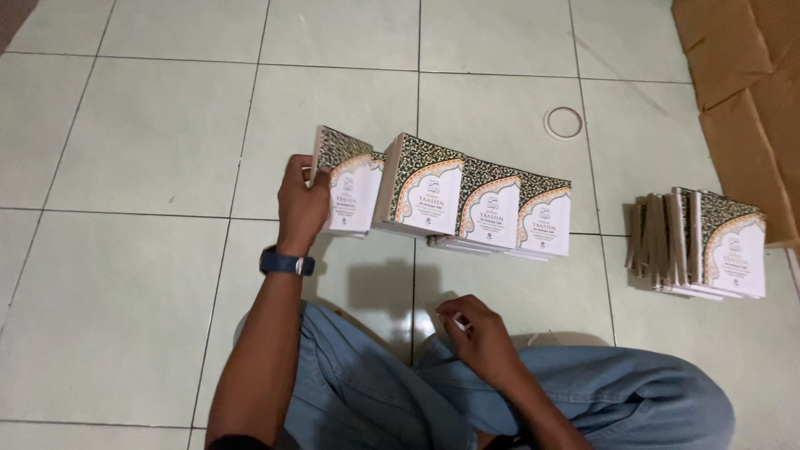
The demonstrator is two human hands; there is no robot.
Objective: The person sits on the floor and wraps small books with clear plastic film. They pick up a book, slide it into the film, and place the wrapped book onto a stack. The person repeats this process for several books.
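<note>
Booklets: row point(467, 200) laid overlapping, stack point(696, 242) apart at right; left hand point(302, 204) gripping end booklet point(350, 179); right hand point(475, 333) pinching a small white item, unclear

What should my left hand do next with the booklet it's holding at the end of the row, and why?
Probably lay it down against the row. The left hand grips the leftmost booklet, which stands tilted at the end of the overlapping row of booklets on the tiled floor. The right hand rests by the knee, pinching something small and white, so it looks free to steady things.
</note>
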